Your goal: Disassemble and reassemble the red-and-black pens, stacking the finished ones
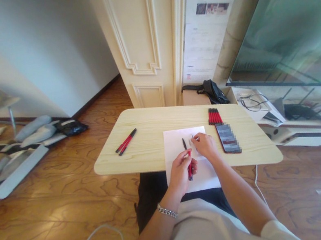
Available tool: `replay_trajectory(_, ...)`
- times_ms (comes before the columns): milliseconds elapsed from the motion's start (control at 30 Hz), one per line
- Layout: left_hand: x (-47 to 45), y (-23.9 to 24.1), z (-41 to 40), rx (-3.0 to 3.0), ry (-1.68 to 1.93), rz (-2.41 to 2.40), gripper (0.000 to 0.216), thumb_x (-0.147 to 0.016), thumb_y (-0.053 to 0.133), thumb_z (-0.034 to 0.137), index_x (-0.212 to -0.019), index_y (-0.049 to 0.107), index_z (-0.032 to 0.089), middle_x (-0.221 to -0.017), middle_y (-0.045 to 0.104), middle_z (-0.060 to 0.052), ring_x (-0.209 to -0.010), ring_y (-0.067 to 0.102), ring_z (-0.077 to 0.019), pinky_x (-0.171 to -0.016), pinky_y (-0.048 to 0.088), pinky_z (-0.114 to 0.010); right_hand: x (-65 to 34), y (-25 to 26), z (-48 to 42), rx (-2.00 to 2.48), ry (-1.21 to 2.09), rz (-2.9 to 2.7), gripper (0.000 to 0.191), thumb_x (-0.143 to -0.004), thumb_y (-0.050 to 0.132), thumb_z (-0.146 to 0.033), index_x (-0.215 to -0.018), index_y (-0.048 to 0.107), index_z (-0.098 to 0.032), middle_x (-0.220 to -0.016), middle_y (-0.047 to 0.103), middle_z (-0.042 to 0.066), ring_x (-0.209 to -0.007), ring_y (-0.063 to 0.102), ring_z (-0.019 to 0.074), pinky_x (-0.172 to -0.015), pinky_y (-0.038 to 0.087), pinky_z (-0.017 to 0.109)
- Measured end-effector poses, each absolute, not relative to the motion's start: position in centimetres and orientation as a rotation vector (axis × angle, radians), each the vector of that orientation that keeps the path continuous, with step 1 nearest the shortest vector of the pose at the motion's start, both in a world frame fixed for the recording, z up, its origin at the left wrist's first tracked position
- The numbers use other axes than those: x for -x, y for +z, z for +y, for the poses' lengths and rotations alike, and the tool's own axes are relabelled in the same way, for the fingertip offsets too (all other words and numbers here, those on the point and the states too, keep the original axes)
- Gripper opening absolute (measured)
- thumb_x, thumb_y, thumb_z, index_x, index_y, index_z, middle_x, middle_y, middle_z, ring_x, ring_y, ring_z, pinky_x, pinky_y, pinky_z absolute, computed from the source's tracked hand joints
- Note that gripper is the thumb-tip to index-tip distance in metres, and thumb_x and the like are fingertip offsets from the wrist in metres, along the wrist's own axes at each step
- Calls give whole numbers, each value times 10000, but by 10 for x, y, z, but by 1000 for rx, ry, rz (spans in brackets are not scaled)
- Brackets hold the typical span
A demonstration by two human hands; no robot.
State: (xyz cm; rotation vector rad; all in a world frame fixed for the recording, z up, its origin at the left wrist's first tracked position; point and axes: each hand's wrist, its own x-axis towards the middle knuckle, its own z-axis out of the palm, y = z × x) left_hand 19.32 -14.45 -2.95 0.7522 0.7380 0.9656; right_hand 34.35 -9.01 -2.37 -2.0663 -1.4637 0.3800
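Observation:
My left hand (184, 167) is closed around a red pen (190, 160) with a black lower end, held above the sheet of white paper (172, 144). Just beyond its fingertips is a black pen cap (184, 144), which seems to lie on the paper. My right hand (204, 144) pinches a thin, pale piece with a dark tip (194, 138), too small to name surely. Two red and black pens (126, 142) lie at the table's left side. Towards the right, several more red and black pens (214, 116) lie side by side in a row.
A phone (228, 138) lies on the pale wooden table (145, 120), right of the paper. Behind the table is a black bag (214, 92). A low cabinet (306, 137) stands to the right. A white cable (257, 181) hangs below the right edge.

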Motion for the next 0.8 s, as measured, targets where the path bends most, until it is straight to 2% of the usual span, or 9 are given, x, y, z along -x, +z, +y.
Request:
replay_trajectory(100, -194, -23, -145, -723, 971, 757, 483, -755, 653, 407, -1148, 528, 155, -738, 654, -58, -577, 604, -139, -530, 469, -261, -341, -23, -103, 1811, 579, -1335, 333, -836, 501, -445, -815, 692, -172, -748, 691, 62, -662, 598, 165, -619, 414, 267)
replay_trajectory(200, -198, -19, -147, -698, 976, 802, 414, -742, 665, 430, -1023, 511, 167, -735, 665, -59, -564, 623, -156, -538, 493, -288, -332, -26, -121, 1481, 1009, -1121, 392, -826, 500, -504, -865, 672, -153, -688, 659, 40, -525, 543, 126, -497, 400, 246)
replay_trajectory(300, -201, -15, -149, -721, 965, 820, 351, -758, 639, 454, -907, 478, 180, -705, 665, -46, -523, 615, -149, -482, 462, -257, -323, -28, -137, 1193, 1360, -925, 403, -820, 521, -512, -962, 638, -153, -479, 524, -41, -362, 438, 112, -382, 355, 247)
replay_trajectory(367, -202, -12, -150, -751, 974, 810, 322, -780, 611, 455, -877, 461, 188, -653, 651, -26, -473, 586, -134, -424, 401, -220, -319, -27, -142, 1049, 1509, -849, 393, -830, 519, -494, -995, 618, -152, -411, 455, -68, -311, 421, 131, -344, 355, 266)
replay_trajectory(533, -201, -8, -149, -779, 1019, 778, 267, -804, 578, 416, -867, 446, 192, -516, 574, 29, -370, 479, -95, -364, 263, -184, -316, -22, -145, 916, 1628, -792, 367, -849, 515, -436, -984, 626, -114, -452, 549, -14, -361, 525, 166, -379, 426, 285)
replay_trajectory(800, -202, -9, -150, -804, 1003, 816, 294, -799, 574, 451, -885, 431, 209, -453, 527, 55, -340, 418, -90, -353, 225, -182, -324, -29, -142, 992, 1560, -753, 285, -785, 625, -368, -896, 673, -110, -633, 649, 46, -482, 560, 123, -467, 448, 245)
